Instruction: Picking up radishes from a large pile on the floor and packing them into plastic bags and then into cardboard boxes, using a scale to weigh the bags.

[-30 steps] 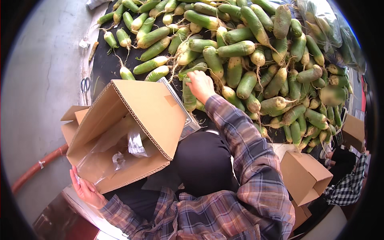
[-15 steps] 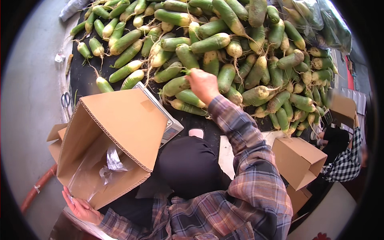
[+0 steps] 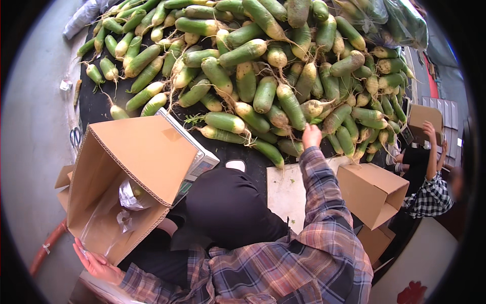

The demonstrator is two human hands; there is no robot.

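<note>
My right hand (image 3: 312, 136) is closed around the green end of a long green radish (image 3: 291, 105), whose pale root end points away from me over the heap of green radishes (image 3: 246, 83). To my left, a cardboard box (image 3: 139, 139) lies tilted with its mouth toward me. Inside it are a clear plastic liner (image 3: 98, 223) and a silvery wrapped piece (image 3: 130, 196). Fingers stretched and apart, my left hand (image 3: 99, 263) rests against the lower edge of the box mouth. A scale (image 3: 202, 161) is partly hidden by the box.
On the right stands another cardboard box (image 3: 369, 190). Beyond it a person in a checked top (image 3: 433, 195) has raised hands near a box (image 3: 425, 122). Full plastic bags (image 3: 405, 23) sit at the far right. Scissors (image 3: 75, 137) lie at left, near a reddish-brown pipe (image 3: 46, 248).
My right hand has moved right and nearer to me, bringing a radish from the middle of the heap. My left hand stays at the box edge. The view has shifted slightly.
</note>
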